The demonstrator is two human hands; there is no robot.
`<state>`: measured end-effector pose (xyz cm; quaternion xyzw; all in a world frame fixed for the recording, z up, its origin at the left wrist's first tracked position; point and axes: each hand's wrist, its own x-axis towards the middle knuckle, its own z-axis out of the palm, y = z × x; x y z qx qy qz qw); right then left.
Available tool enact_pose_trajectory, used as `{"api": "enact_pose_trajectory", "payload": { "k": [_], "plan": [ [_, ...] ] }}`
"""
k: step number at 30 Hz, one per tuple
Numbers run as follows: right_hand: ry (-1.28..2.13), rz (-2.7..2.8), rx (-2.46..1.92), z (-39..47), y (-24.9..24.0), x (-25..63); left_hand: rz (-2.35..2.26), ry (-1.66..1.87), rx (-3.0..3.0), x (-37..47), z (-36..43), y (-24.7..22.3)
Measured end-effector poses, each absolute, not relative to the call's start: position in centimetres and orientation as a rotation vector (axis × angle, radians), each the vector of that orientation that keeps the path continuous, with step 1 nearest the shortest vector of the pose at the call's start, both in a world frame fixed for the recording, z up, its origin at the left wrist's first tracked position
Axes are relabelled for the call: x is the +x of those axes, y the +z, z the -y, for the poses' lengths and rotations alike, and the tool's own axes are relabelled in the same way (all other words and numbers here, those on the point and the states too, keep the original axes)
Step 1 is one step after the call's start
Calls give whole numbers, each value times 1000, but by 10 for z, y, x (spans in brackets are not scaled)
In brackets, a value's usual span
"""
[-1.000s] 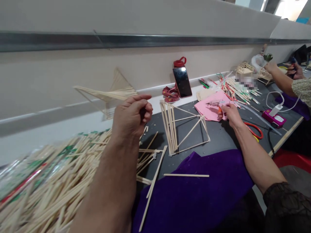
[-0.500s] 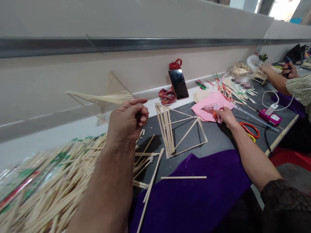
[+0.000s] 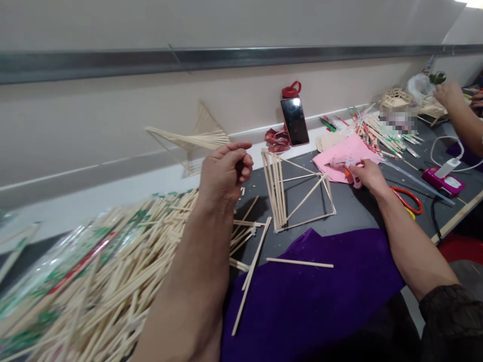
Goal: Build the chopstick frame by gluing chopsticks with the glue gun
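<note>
My right hand (image 3: pixel 369 175) grips a pink hot glue gun (image 3: pixel 352 173) with an orange trigger, its nozzle pointing left over a folded pink cloth (image 3: pixel 332 157). A clear glue stick trails from its rear. My left hand (image 3: pixel 226 168) is raised above the bench, fingers curled and thumb against the index finger; nothing shows in it. To its right, a frame of glued wooden sticks (image 3: pixel 278 193) stands on the grey bench. Several joined sticks (image 3: pixel 251 271) lie nearer me, and one loose stick (image 3: pixel 300 262) rests on the purple cloth (image 3: pixel 302 306).
A heap of wooden sticks (image 3: pixel 116 276) with plastic wrappers fills the left. Against the wall are a fanned stick model (image 3: pixel 204 133) and a phone (image 3: pixel 295 121). Scissors (image 3: pixel 409 199) and a magenta power socket (image 3: pixel 442 182) lie right. Another person's hand (image 3: pixel 451 96) works beyond.
The view has swung left, so things appear further right. My right hand still holds the glue gun at the pink cloth. My left hand remains raised, fingers curled.
</note>
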<state>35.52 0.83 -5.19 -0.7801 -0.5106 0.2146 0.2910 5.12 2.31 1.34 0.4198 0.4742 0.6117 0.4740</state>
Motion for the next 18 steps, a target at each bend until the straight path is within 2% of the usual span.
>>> {"api": "enact_pose_trajectory", "payload": {
  "k": [8, 11, 15, 18],
  "plan": [
    [222, 1541, -2440, 3, -38, 348, -1170, 1479, 1103, 50, -25, 9],
    [60, 1689, -2382, 7, -35, 347, -1182, 1485, 1106, 49, -25, 9],
    [358, 1901, -1987, 11, -37, 342, -1236, 1470, 1166, 45, -25, 6],
    [478, 2017, -1892, 13, -41, 333, -1282, 1405, 1197, 42, -26, 4]
  ]
}}
